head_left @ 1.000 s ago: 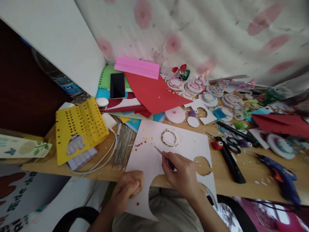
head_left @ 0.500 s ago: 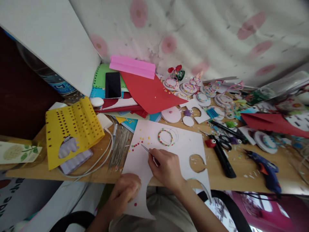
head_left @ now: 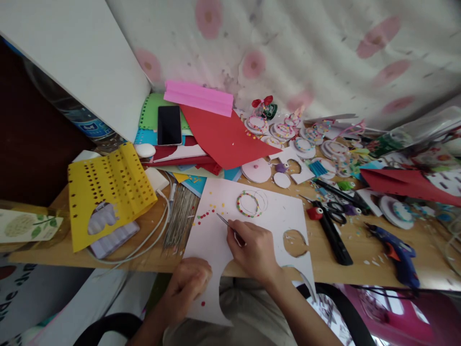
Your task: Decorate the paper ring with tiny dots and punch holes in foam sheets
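My right hand is closed around slim metal tweezers, whose tip points left over the white card sheet. Just left of the tip lie tiny red pieces in a short row, with a few green and yellow ones around them. A wire ring with small red and green pieces rests on the sheet beyond my right hand. My left hand is curled into a fist on the sheet's left edge; its fingers hide whatever may be inside. A single red piece lies close to it.
Thin sticks and a punched yellow sheet are on the left. Behind are a phone and red paper. Decorated white discs crowd the back right. Scissors, a black-handled tool and a glue gun lie right.
My right hand has shifted a little to the right with the tweezers, so the tip is farther from the row of red pieces. My left hand stays in place.
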Motion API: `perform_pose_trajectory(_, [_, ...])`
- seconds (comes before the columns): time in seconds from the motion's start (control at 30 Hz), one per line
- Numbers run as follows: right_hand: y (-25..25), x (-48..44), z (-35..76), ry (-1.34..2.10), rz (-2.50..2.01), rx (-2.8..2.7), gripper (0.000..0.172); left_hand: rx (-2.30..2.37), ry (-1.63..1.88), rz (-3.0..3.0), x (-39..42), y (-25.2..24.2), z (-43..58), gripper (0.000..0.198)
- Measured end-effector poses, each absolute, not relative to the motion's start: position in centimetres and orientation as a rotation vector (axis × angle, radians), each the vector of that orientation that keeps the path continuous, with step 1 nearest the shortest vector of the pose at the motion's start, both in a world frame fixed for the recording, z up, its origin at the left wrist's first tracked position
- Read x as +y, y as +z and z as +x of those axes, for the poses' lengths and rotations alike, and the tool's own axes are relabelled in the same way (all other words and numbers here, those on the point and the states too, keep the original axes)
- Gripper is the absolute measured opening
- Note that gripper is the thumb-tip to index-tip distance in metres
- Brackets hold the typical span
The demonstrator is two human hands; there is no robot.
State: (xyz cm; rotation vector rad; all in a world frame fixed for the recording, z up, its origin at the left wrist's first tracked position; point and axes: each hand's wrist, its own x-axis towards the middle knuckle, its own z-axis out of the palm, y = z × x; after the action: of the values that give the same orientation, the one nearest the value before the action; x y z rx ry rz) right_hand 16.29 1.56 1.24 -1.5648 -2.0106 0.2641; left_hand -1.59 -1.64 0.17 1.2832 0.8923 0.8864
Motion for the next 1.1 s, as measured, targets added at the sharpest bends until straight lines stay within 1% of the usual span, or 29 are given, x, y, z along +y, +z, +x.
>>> perform_pose_trajectory(0.1, [1.3, 1.8, 16.4, 0.257, -1.582, -2.013, 0.019, 0.782, 0.918, 1.326, -1.7, 0.0, -1.6, 0.056])
perform_pose_trajectory(0.43, [1.1, 1.4, 16.4, 0.269, -1.6, -2.034, 0.019, 0.819, 0.895, 1.379, -1.6, -0.2, -1.7, 0.055])
perform_pose_trajectory(0.63, [1.2, 1.6, 16.4, 0.279, -1.654, -2.081, 0.023, 0.881, 0.847, 1.373, -1.5, 0.3, -1.6, 0.057])
perform_pose_trajectory(0.87, [1.2, 1.5, 16.0, 0.27, -1.682, -2.119, 0.021, 0.862, 0.837, 1.35, -1.5, 0.7, -1.5, 0.059])
perform_pose_trajectory(1.1, [0.9, 1.3, 16.2, 0.28, -1.677, -2.087, 0.021, 0.871, 0.799, 1.337, -1.7, 0.1, -1.7, 0.058])
